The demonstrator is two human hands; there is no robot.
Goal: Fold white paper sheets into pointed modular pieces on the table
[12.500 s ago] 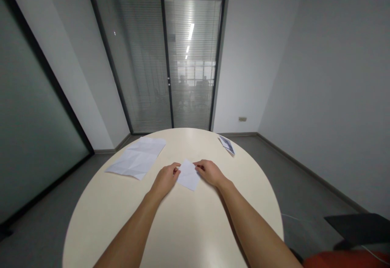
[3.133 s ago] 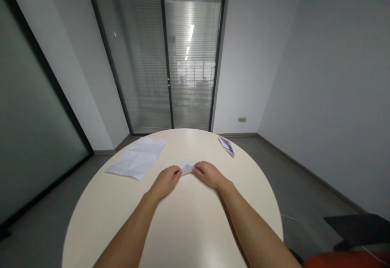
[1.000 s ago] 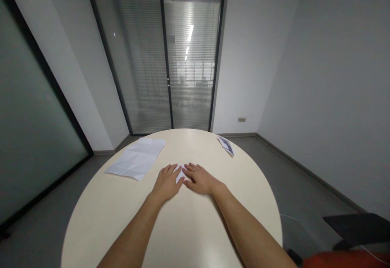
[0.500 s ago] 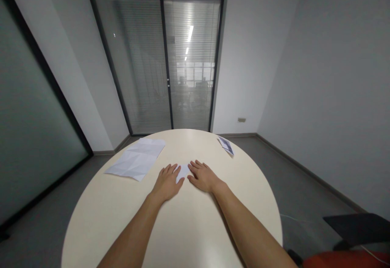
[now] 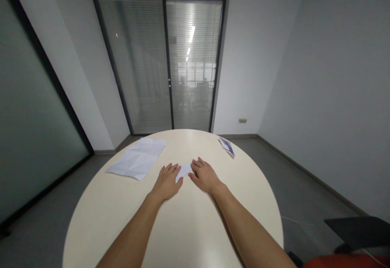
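A small piece of white paper (image 5: 183, 171) lies on the round cream table (image 5: 183, 227), partly covered by both hands. My left hand (image 5: 167, 181) rests flat on its left side, palm down, with the fingers stretched out and the thumb near the paper's lower edge. On the right side, my right hand (image 5: 206, 177) lies palm down, its fingertips over the paper's edge and its thumb pointing left. Neither hand grips the paper. Whatever part of it is under the palms stays hidden.
A larger creased white sheet (image 5: 137, 158) lies at the table's left. Near the far right edge sits a folded paper (image 5: 226, 147) with dark printing. A black chair part (image 5: 359, 231) and a red seat (image 5: 344, 261) stand at lower right. Glass doors (image 5: 161, 64) are beyond the table.
My right hand has shifted slightly right and away from me, showing a little more of the small paper. My left hand stays nearly in place, and the view has moved slightly.
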